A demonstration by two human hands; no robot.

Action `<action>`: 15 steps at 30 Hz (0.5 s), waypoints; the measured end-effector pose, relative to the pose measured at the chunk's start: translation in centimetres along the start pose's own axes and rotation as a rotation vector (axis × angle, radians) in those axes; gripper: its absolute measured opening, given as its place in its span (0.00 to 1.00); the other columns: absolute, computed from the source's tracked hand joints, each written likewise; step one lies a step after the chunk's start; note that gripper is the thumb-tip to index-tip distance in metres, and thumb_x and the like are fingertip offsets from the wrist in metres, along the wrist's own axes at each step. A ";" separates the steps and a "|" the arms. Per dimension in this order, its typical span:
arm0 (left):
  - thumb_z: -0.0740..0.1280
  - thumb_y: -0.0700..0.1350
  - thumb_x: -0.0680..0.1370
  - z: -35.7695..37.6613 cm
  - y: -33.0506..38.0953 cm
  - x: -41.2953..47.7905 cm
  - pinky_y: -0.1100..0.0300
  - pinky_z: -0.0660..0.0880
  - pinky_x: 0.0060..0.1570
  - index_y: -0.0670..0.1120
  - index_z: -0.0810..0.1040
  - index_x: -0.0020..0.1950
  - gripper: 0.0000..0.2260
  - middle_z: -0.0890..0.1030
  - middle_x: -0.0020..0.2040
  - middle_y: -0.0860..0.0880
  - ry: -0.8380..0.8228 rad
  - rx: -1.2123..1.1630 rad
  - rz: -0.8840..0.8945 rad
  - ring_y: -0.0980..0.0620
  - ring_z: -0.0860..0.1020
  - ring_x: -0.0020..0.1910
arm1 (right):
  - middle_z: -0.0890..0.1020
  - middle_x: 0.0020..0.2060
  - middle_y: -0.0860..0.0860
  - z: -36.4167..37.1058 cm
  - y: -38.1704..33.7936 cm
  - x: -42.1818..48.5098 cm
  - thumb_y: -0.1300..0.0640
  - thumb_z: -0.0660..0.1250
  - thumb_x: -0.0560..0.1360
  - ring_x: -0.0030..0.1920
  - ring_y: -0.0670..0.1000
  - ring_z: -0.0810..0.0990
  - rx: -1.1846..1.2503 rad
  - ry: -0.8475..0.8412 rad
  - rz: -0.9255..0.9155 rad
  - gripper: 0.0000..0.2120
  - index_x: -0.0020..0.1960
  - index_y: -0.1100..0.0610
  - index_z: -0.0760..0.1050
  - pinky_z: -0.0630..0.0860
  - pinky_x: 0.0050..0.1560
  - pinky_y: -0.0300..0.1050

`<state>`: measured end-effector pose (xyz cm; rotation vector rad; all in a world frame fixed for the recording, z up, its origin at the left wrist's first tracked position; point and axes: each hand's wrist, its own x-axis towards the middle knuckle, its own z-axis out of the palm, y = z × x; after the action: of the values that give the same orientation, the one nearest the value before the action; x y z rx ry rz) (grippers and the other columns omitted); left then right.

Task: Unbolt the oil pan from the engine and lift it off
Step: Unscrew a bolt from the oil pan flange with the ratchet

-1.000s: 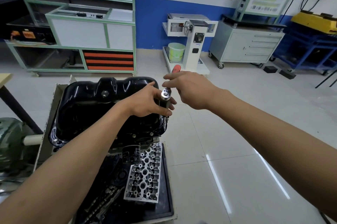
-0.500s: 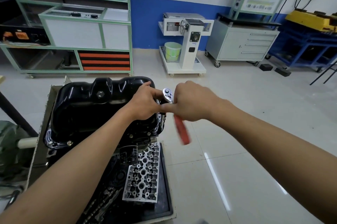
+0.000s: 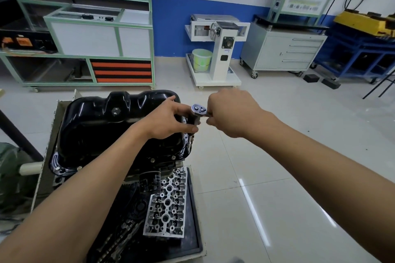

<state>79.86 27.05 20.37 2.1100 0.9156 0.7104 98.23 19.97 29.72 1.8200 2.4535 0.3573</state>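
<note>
Pale floor tiles stretch away on the right of the engine stand, which I judge gives the handle room to swing. On the engine block [image 3: 154, 169] sits the glossy black stamped-metal oil pan [image 3: 119, 128], not yet lifted, and the tool stands at its right edge near the far corner. The left hand [image 3: 168, 120] pinches the slim socket extension [image 3: 190, 140] just under the head of the chrome ratchet wrench [image 3: 199, 109]. The right hand [image 3: 232, 113] is fisted round the handle, which is hidden. The extension is best held plumb over the bolt, with short strokes swept outward from the pan wall. Small flange bolts [image 3: 173, 157] sit along the near edge. A grey aluminium cylinder head [image 3: 168, 205] lies lower down, apart from the hands.
</note>
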 end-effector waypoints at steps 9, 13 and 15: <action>0.78 0.51 0.71 -0.5 0.7 -0.1 0.45 0.38 0.80 0.60 0.86 0.48 0.07 0.85 0.54 0.65 -0.101 -0.032 -0.034 0.67 0.76 0.63 | 0.72 0.72 0.50 1.1 0.9 1.9 0.71 0.58 0.74 0.68 0.58 0.73 0.094 -0.013 -0.222 0.27 0.67 0.51 0.76 0.76 0.54 0.54; 0.78 0.52 0.71 -0.2 0.5 -0.1 0.48 0.39 0.80 0.57 0.86 0.48 0.07 0.86 0.52 0.60 -0.046 -0.026 -0.049 0.63 0.77 0.63 | 0.75 0.69 0.49 1.3 1.7 1.7 0.65 0.57 0.81 0.65 0.58 0.73 0.236 0.028 -0.288 0.18 0.67 0.53 0.76 0.75 0.56 0.56; 0.79 0.49 0.71 0.3 0.3 0.0 0.54 0.40 0.79 0.53 0.86 0.47 0.07 0.87 0.49 0.58 0.003 -0.039 -0.049 0.64 0.79 0.59 | 0.79 0.55 0.50 1.2 1.7 1.5 0.57 0.58 0.83 0.57 0.58 0.75 0.150 -0.004 -0.243 0.12 0.61 0.52 0.78 0.75 0.48 0.53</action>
<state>80.15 26.74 20.47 2.0463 0.9442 0.7010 99.59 22.01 29.04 1.5407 2.7242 0.1571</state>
